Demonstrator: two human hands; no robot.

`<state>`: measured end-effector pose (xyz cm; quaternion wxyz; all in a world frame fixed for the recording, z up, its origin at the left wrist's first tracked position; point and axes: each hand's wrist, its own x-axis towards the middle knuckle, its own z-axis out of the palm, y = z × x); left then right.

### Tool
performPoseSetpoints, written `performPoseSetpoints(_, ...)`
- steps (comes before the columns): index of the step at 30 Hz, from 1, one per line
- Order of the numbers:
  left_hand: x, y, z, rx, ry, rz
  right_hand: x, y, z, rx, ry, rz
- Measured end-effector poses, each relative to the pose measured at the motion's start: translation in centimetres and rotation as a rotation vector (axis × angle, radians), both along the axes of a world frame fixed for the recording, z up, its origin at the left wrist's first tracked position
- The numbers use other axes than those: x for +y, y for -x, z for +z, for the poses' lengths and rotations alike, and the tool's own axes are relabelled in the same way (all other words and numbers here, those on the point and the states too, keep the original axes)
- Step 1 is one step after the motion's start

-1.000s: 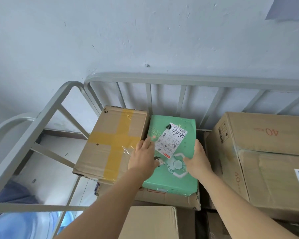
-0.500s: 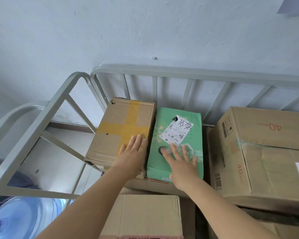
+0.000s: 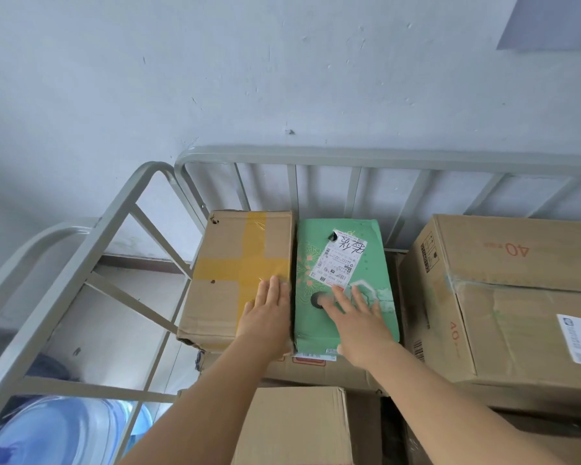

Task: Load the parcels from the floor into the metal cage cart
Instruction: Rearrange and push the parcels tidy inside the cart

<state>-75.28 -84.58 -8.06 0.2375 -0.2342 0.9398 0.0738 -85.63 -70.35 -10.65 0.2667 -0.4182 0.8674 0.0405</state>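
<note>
A green parcel (image 3: 366, 260) with a white shipping label lies flat inside the grey metal cage cart (image 3: 316, 159), against its back bars. My right hand (image 3: 356, 317) rests flat on the near part of its top, fingers spread. To its left stands a brown box (image 3: 239, 263) crossed with yellow tape. My left hand (image 3: 267, 317) lies flat on that box's near right corner, fingers together. Neither hand grips anything.
A large brown carton (image 3: 503, 297) marked "40" fills the cart's right side. More cardboard boxes (image 3: 296, 427) sit below and in front. A blue water bottle (image 3: 57, 434) shows through the cart's left bars. A pale wall stands right behind the cart.
The green parcel went from being held at its sides to lying flat beside the taped box. Both hands let go and now rest flat on the box tops.
</note>
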Motion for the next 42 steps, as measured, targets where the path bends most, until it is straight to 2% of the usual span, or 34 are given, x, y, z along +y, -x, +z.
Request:
performPoseSetpoints(9, 3.8, -2.1, 5.3, 0.105, 0.126, -0.080, 4.0, -2.7, 5.1, 0.011, 0.134, -0.104)
performPoseSetpoints(18, 11.2, -4.3, 13.4, 0.334, 0.074, -0.224, 12.5, -7.5, 15.5, 0.178, 0.285, -0.288)
performPoseSetpoints(27, 19.8, -10.3, 21.6, 0.528, -0.007, -0.384, 22.2, -15.9, 24.7, 0.387, 0.345, -0.429)
performPoseSetpoints(34, 26.6, -13.2, 24.0, 0.593, -0.116, -0.448, 29.3, -20.1, 27.5, 0.464, 0.342, -0.572)
performPoseSetpoints(42, 32.2, -11.6, 23.8, 0.559, -0.180, -0.471, 37.9, -20.0, 27.8, 0.473, 0.299, -0.774)
